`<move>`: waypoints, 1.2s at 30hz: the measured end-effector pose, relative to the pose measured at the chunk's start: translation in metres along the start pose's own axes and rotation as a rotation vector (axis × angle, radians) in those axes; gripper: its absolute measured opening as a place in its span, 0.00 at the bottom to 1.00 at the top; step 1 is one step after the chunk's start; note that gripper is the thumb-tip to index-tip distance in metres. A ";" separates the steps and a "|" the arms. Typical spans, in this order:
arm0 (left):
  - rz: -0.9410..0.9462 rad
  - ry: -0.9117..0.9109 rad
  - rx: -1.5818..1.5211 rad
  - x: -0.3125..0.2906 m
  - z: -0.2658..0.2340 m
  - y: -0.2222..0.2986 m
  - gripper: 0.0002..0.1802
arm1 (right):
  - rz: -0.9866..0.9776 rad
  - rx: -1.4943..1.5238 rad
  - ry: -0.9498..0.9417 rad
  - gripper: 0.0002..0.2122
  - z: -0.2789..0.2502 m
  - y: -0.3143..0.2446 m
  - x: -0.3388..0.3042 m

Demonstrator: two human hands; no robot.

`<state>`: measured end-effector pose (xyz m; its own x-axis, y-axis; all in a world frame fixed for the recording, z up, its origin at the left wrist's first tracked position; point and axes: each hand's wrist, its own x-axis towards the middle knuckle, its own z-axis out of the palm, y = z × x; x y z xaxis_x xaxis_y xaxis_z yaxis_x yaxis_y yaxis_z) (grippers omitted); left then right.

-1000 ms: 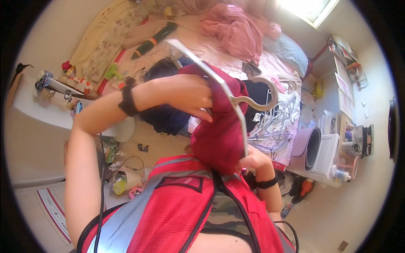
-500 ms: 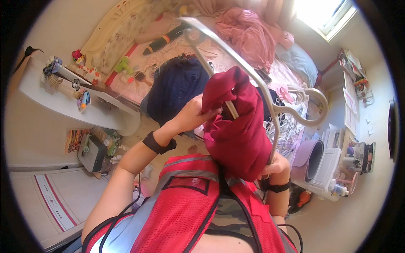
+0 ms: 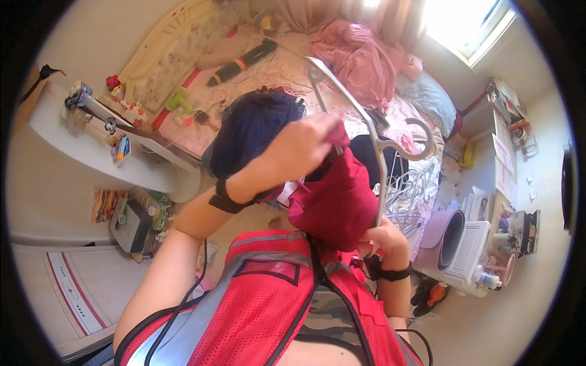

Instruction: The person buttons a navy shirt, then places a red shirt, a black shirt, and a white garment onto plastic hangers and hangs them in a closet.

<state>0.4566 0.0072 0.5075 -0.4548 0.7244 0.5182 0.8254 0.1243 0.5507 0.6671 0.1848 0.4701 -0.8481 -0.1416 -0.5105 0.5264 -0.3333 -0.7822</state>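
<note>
A dark red garment [image 3: 336, 204] hangs bunched over the bar of a pale clothes hanger [image 3: 382, 174], its hook pointing right. My left hand [image 3: 299, 146] is at the top of the garment, its fingers closed on a fold beside the hanger bar. Low on the right, my right hand [image 3: 386, 234] grips the near end of the hanger, next to the garment's lower edge. Part of the bar is hidden under the cloth. A navy garment [image 3: 253, 131] lies heaped on the bed behind my left hand.
Several white hangers [image 3: 406, 195] lie piled on the bed's near right part. Pink bedding [image 3: 357, 58] and a blue pillow [image 3: 427, 100] are farther back. A white desk [image 3: 110, 146] stands left, a white cabinet [image 3: 467, 247] and a rolled purple mat [image 3: 442, 235] right.
My left hand has risen to the garment's top, pulling a fold up along the bar. The hanger has swung so its hook sits farther left and higher; the garment looks less spread out.
</note>
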 end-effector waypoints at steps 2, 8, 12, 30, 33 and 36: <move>-0.050 -0.293 0.152 0.004 0.015 0.018 0.16 | 0.057 -0.170 -0.066 0.05 -0.002 0.006 0.006; 0.193 -0.433 0.155 -0.012 0.026 0.022 0.21 | -0.001 -0.090 0.015 0.07 0.007 0.015 0.006; 0.212 -0.140 0.009 -0.027 -0.001 0.005 0.43 | -0.102 0.018 0.044 0.11 -0.003 0.024 -0.004; -0.619 -0.490 -0.776 -0.090 0.058 -0.094 0.15 | -0.139 0.087 -0.161 0.09 -0.013 0.026 -0.003; -0.477 -0.453 -1.122 -0.085 0.034 -0.093 0.27 | -0.122 0.147 -0.141 0.09 -0.008 0.025 -0.004; -0.487 -0.470 -1.043 -0.079 0.049 -0.074 0.40 | -0.131 0.161 -0.152 0.09 -0.011 0.030 -0.001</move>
<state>0.4483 -0.0264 0.3939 -0.2977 0.9533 -0.0515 -0.1534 0.0055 0.9882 0.6844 0.1850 0.4435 -0.9140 -0.2224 -0.3394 0.4058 -0.5003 -0.7649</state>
